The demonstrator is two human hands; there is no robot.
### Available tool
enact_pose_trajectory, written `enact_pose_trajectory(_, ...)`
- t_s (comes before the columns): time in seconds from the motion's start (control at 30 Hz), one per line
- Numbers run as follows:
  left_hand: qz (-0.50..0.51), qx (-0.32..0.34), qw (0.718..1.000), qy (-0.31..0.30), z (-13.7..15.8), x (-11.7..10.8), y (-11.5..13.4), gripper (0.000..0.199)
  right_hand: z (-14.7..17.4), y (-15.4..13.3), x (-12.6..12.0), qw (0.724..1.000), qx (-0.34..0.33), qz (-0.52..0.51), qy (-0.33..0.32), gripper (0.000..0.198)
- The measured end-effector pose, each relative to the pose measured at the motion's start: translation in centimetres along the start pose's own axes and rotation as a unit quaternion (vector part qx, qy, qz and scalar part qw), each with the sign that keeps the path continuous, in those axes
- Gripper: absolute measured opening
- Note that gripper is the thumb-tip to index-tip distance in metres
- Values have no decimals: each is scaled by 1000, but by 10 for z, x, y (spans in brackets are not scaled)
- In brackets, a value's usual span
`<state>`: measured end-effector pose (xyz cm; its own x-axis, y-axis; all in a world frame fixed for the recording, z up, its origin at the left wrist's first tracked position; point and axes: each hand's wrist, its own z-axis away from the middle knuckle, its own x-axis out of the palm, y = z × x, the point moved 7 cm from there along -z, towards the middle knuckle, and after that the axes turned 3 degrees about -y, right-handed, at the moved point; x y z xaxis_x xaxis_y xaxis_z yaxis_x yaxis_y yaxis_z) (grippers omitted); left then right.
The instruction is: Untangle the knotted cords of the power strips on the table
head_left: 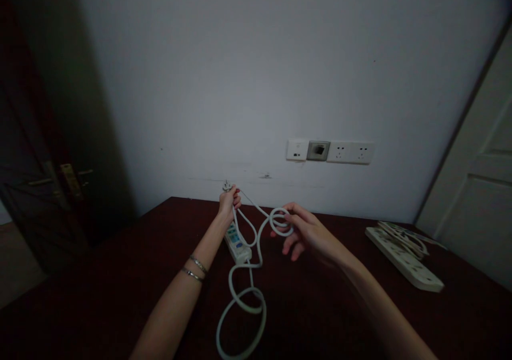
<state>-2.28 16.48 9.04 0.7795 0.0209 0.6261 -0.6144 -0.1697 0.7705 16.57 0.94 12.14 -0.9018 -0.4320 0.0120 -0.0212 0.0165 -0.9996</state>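
Note:
My left hand [231, 199] is closed around a plug [226, 185], whose prongs point up toward the wall. From it runs a white power cord [259, 242] that loops several times over the dark table. Between the thumb and index finger of my right hand [306, 232] a small coil of this cord is pinched, lifted off the tabletop; the other fingers are spread. A white power strip [239, 247] lies just below my left hand, partly covered by the forearm and cord. The cord's largest loop rests nearest to me.
A second white power strip [404, 261] with its cord [404, 240] bundled on top lies at the right of the dark red table [320, 306]. Behind stands a wall with a row of sockets [346, 153]. A door with a handle [72, 178] is at left, a pale panel door [480, 189] at right.

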Motion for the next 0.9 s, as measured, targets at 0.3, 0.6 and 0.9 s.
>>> enact_pose_trajectory(0.3, 37, -6, 998, 46, -13, -27, 14, 23, 12, -15, -18, 997, -2, 72, 33, 52)
enact_pose_trajectory(0.6, 92, -1, 993, 71, -19, -58, 45, 24, 17, -9, -38, 989, 74, 125, 3, 32)
enact_pose_trajectory(0.9, 143, 9, 988, 58, -17, -61, 59, 29, 13, 12, -48, 973, 161, 157, 44, 35)
